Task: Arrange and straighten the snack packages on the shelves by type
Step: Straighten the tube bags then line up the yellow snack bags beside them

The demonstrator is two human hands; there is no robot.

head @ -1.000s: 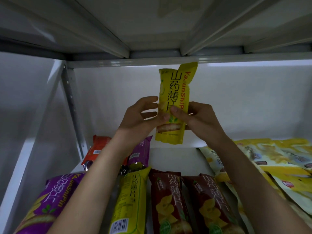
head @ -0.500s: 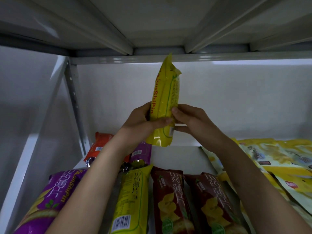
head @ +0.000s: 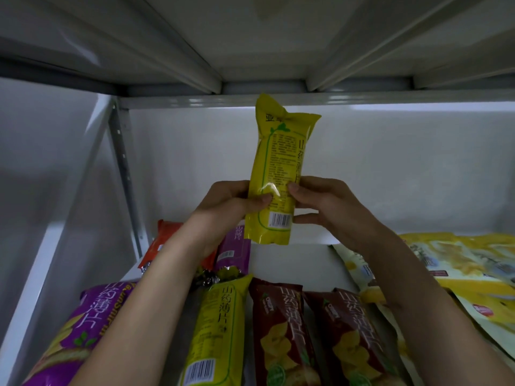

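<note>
- Held upright above the shelf [head: 289,263]: a long yellow snack package [head: 278,168], back panel toward the camera, with a block of small print too fine to read, a green leaf sprig near the top, and a white barcode label near the bottom.
- Readable on its right edge: large Chinese characters running downward, partly turned out of sight; two more characters at the crimped top.
- Gripped at its lower middle by the left hand [head: 228,201], thumb across the front, fingers curled behind.
- Pinched on the opposite edge by the right hand [head: 326,207], thumb tip on the print panel, fingers wrapped behind and below.
- Top of the package close under the upper shelf's front rail [head: 390,97]; bottom clear of everything lying below.
- Lying flat below, left of centre: a second yellow package [head: 217,330], with Chinese characters lengthwise and a barcode at the near end.
- Just right of it, side by side: two maroon chip packages [head: 278,335], each marked "CRISPY" beside Chinese characters and pictured chips.
- Far left: a purple package [head: 83,324], with white Chinese characters and part of a Latin word reading "unS…".
- Behind the left forearm: an orange-red package [head: 164,240] and a smaller purple package [head: 237,252] with a barcode label.
- At right: overlapping pale yellow flat pouches [head: 451,263]; their writing is too blurred to read.
</note>
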